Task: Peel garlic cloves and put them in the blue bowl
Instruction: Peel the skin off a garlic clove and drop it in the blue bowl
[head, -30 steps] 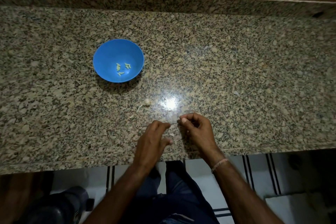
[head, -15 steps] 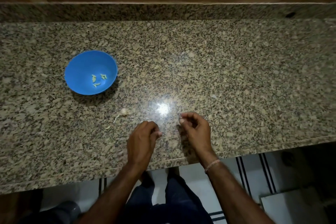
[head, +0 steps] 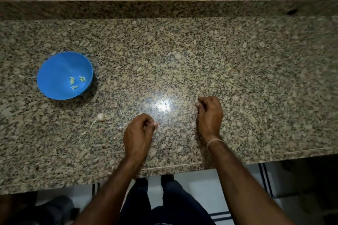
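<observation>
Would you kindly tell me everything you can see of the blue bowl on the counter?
The blue bowl is small, round and plain, and looks like smooth plastic with a thin rim. It stands upright on the left part of the speckled granite counter, with a dark shadow along its right and near sides. A few small pale garlic pieces lie inside, low and towards its right. Apart from these, only the counter touches it.
</observation>
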`<state>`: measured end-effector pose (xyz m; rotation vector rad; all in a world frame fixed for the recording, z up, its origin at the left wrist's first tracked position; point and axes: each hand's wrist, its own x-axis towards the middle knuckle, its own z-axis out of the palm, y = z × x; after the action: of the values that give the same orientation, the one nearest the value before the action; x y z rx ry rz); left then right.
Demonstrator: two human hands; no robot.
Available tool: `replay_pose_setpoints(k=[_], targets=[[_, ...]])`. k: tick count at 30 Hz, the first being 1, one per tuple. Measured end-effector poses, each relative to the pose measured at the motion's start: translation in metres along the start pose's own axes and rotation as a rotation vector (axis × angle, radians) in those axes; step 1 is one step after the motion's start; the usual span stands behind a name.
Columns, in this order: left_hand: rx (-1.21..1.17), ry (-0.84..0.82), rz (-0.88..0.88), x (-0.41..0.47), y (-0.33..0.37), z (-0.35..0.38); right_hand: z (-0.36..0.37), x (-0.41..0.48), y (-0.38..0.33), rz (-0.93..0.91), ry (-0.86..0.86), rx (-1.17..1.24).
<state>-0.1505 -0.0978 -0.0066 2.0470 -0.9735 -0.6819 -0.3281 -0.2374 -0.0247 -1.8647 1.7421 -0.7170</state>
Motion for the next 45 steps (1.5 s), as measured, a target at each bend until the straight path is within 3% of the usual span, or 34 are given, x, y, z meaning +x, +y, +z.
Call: replay_pose_setpoints(k=[7, 12, 17, 23, 30, 34, 45], targets=[[-0.08, 0.125, -0.069, -0.011, -0.012, -0.023, 0.004, 0.005, -0.002, -0.117, -0.066, -0.1], [0.003, 0.315, -0.193, -0.032, -0.049, -0.068, 0.041, -0.059, -0.055, -0.279, -0.331, 0.106], [0.089, 0.345, -0.234, -0.041, -0.082, -0.08, 0.079, -0.1, -0.093, -0.418, -0.506, 0.199], [0.178, 0.261, -0.138, -0.03, -0.08, -0.072, 0.103, -0.083, -0.107, -0.475, -0.463, 0.129], [0.241, 0.206, -0.027, -0.026, -0.075, -0.069, 0.112, -0.088, -0.12, -0.683, -0.567, 0.052], [0.286, 0.212, -0.024, -0.026, -0.077, -0.067, 0.111, -0.088, -0.114, -0.733, -0.656, 0.033], [0.423, 0.236, -0.127, -0.023, -0.066, -0.064, 0.111, -0.085, -0.117, -0.989, -0.529, -0.189]])
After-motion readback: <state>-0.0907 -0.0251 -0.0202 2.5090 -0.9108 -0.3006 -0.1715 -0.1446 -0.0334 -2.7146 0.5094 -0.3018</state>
